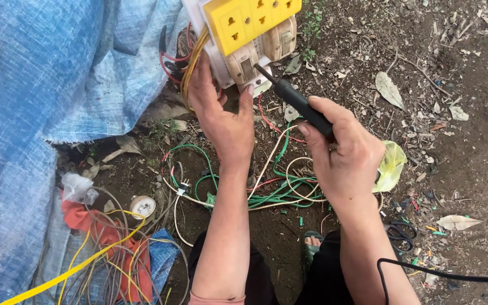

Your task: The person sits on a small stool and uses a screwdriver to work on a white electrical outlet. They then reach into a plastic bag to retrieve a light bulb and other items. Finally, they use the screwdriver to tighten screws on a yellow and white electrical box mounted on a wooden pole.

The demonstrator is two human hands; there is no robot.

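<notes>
Outdoors, a person is crouching over bare soil and working on an electrical assembly, seen from above. At far left a blue tarp is draping down, and below it a tangle of yellow and grey wires is lying on a red cloth, with a small roll of tape just beside it. Moving right, the left hand is gripping the lower edge of a white board that carries a yellow socket block and pale breaker switches; its fingers are wrapping behind the board while the thumb is pressing near the front. A bundle of yellow wires is running up behind the board, so some wiring appears already fitted. Green, white and red wires are looping loose on the ground between the forearms, which suggests connections are still pending. Further right, the right hand is clenching a black-handled tool, likely a soldering iron or tester, its tip touching the underside of a breaker. A black cord is trailing off to the right. Scissors and a yellow-green bag are lying nearby among dry leaves
</notes>
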